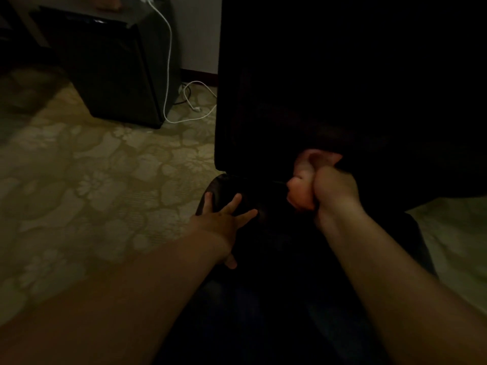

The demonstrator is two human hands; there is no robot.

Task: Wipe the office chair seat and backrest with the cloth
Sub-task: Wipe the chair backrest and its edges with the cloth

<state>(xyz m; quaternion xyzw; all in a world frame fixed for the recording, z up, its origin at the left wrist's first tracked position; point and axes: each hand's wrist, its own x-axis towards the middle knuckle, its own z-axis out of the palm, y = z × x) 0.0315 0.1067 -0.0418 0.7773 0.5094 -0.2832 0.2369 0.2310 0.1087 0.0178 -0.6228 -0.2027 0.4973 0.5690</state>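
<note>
At the dark office chair [342,88], the right hand [334,191] grips a bunched orange cloth [303,185] against the backrest's lower edge while the left hand [224,214] rests spread-fingered on the seat [276,233].

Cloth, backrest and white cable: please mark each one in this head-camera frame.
cloth [303,180], head view: on the bunched orange fabric left of the gripping right hand.
backrest [342,75], head view: on its dark middle panel.
white cable [168,48], head view: on the hanging stretch beside the dark cabinet.

I count two hands, my left hand [224,214] and right hand [334,188], one cloth [303,180], one chair [342,88], one cabinet [113,69], one white cable [168,61].
</note>
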